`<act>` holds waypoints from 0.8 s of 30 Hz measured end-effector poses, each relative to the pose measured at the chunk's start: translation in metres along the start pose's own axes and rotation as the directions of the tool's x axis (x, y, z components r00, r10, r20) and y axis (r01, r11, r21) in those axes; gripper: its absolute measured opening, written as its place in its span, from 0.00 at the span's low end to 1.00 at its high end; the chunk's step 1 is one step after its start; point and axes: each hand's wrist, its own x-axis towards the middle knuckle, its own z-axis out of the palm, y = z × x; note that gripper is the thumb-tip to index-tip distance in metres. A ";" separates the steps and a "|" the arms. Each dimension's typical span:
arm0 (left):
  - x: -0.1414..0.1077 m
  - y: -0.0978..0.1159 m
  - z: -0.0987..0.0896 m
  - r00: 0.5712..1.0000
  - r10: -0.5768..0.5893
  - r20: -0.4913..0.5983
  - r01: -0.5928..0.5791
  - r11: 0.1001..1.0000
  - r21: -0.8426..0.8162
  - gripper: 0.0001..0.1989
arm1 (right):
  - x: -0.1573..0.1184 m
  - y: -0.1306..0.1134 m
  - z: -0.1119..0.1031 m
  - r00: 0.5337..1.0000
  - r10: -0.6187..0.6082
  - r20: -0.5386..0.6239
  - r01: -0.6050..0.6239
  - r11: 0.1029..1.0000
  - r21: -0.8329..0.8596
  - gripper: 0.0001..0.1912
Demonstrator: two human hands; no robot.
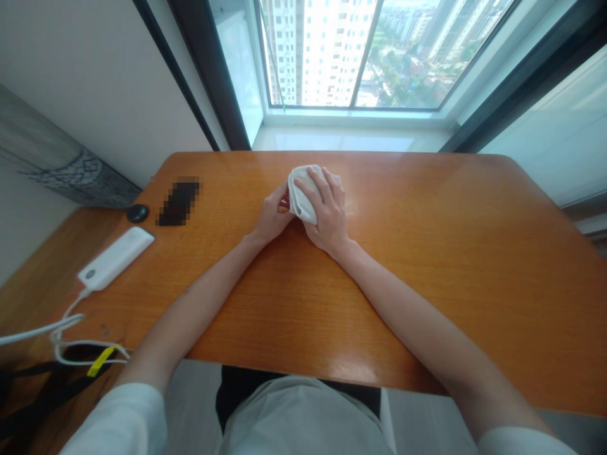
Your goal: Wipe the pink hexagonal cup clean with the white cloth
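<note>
Wooden desk (441, 265) under a big window (351, 57), and from my end the white cloth (303, 193) sits mid-desk, gripped between both hands: right hand (328, 212) closed over the top, left hand (272, 215) cupping its side. Looks soft and light, so I'd grab the bunched middle.

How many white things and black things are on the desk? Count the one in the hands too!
White: 3 (cloth, power bank, cable)
Black: 3 (round knob, blurred object, strap)
Total: 6
</note>
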 end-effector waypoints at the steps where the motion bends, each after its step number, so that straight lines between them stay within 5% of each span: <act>1: 0.000 -0.001 0.000 1.000 0.007 0.000 -0.007 1.000 0.005 0.27 | 0.000 -0.002 0.000 1.000 -0.020 0.015 0.020 1.000 -0.016 0.33; 9: 0.000 0.010 0.002 0.998 -0.059 0.005 0.059 0.998 0.006 0.41 | 0.007 0.025 0.013 0.949 0.283 -0.141 -0.245 0.940 0.237 0.29; 17: 0.001 0.002 0.001 1.000 0.002 -0.005 -0.002 1.000 -0.003 0.27 | 0.001 -0.005 0.000 0.999 -0.047 -0.003 0.047 0.999 -0.024 0.31; 24: 0.000 0.012 0.001 0.997 -0.077 0.004 0.077 0.997 -0.010 0.41 | 0.008 0.021 0.013 0.935 0.323 -0.145 -0.276 0.923 0.269 0.29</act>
